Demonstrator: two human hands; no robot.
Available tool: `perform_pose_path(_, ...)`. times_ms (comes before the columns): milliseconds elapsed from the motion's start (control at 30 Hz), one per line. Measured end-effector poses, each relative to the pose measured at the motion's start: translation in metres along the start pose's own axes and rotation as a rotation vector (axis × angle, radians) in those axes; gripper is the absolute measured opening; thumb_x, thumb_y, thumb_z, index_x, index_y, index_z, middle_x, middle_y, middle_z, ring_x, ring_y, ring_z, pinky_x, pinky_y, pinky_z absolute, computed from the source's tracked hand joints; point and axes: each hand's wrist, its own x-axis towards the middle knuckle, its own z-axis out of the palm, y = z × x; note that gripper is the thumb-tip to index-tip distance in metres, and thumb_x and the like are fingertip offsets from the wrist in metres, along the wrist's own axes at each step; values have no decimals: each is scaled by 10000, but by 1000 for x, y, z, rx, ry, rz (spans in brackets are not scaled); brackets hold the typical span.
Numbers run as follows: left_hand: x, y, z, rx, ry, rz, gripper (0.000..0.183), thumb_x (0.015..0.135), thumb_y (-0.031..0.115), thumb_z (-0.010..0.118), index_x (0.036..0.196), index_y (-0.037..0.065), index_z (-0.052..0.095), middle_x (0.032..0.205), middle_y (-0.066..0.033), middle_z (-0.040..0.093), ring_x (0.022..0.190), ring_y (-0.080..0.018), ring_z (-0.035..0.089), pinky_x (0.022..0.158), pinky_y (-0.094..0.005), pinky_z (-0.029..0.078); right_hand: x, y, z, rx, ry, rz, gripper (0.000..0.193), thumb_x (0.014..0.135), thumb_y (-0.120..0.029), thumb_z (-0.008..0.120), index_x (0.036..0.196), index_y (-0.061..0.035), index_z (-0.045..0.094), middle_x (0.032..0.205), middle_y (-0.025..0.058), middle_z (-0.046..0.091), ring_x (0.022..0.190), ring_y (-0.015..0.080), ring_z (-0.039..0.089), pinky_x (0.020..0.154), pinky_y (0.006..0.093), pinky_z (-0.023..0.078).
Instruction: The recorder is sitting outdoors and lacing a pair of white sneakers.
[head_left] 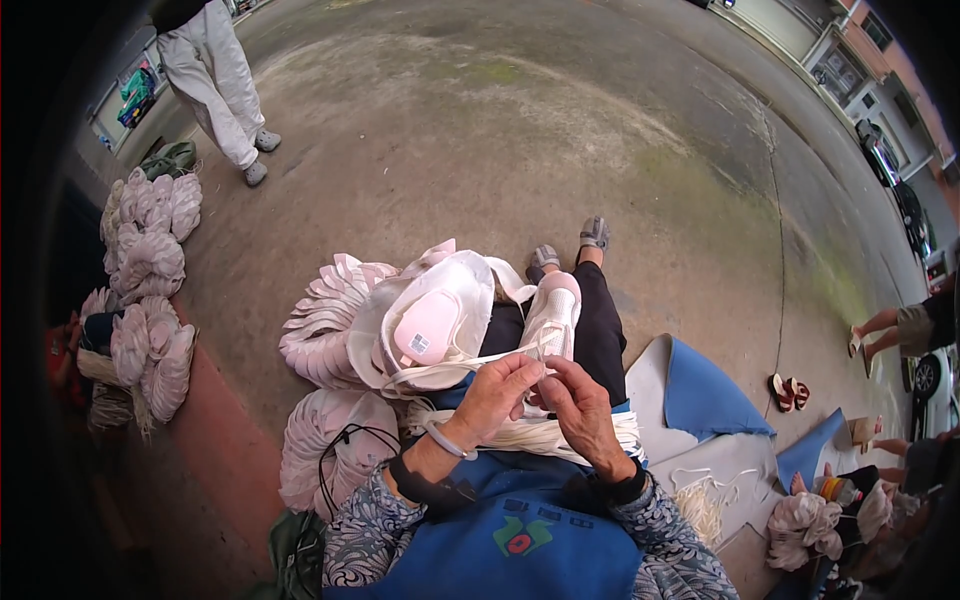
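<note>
A white knitted shoe upper (550,328) with a pink toe lies on my lap, toe pointing away from me. My left hand (492,400) pinches a white shoelace (470,362) at the near end of the upper. Close beside it, my right hand (583,408) is closed too, its thumb and fingertips meeting the left fingertips on the lace. The exact spot where the lace passes between the fingers is hidden. A thick bundle of cream laces (510,432) lies across my lap under both wrists. Left of the upper, a stack of pale uppers (440,300) shows a pink sole-shaped piece on top.
Rows of nested pink-white uppers (335,325) stand at my left, with more bundles (150,240) farther off. At right lie a blue-and-grey sheet (705,395), loose laces (700,505) and sandals (788,392). A person (212,80) stands far left; other people sit at right.
</note>
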Motion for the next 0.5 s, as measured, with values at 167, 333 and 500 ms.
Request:
perform_pose_path(167,0,1,-1,285,-89,96,250,998,248,505,1003,12,588,751,-8,566,526,-42,504,437,-170,428,11,-8,-13,-229,88,-162,198,906,-119,641,1058,6,665,881,94,626,821,150,592,724,273,470)
perform_pose_path(333,-8,7,4,274,-140,47,266,1005,255,490,1045,9,583,750,-14,554,562,-42,524,461,-180,452,18,-15,-21,-116,-71,-139,164,922,-138,632,997,5,658,862,37,590,791,105,562,701,239,457)
perform_pose_path(500,-21,20,17,460,-171,97,276,1008,255,485,1083,7,580,739,0,540,607,-45,519,495,-191,457,21,-29,-24,-17,-121,-60,152,911,-137,633,921,12,601,861,38,558,750,112,559,691,258,464)
